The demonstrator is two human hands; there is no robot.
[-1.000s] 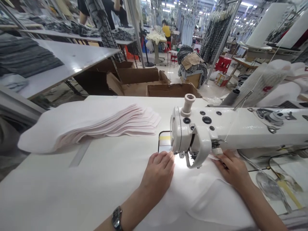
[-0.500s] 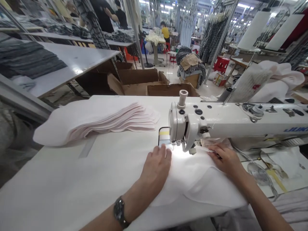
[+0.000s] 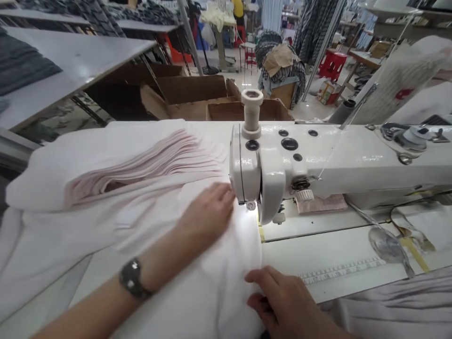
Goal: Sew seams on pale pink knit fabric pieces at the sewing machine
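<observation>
A pale pink-white fabric piece (image 3: 215, 278) lies across the table, its right edge running beneath the lit needle area of the sewing machine (image 3: 346, 155). My left hand (image 3: 208, 212) rests flat on the cloth just left of the machine head, fingers stretched toward it. Nearer to me, my right hand (image 3: 282, 296) pinches the cloth's right edge between thumb and fingers. The presser foot is mostly hidden behind the machine head. A stack of pale pink cut pieces (image 3: 151, 162) lies beyond my left forearm, partly overlapped by the spread cloth.
A ruler tape (image 3: 342, 270) is fixed along the table right of the cloth. A clear round plastic part (image 3: 386, 245) and a pink scrap (image 3: 321, 203) lie under the machine arm. Cardboard boxes (image 3: 197, 89) stand behind the table. A grey-topped table (image 3: 88, 56) is at left.
The cloth now spreads leftward over the table, up to the stack. My right hand has come from beside the needle toward me; my left hand has shifted slightly left. The view has tilted downward.
</observation>
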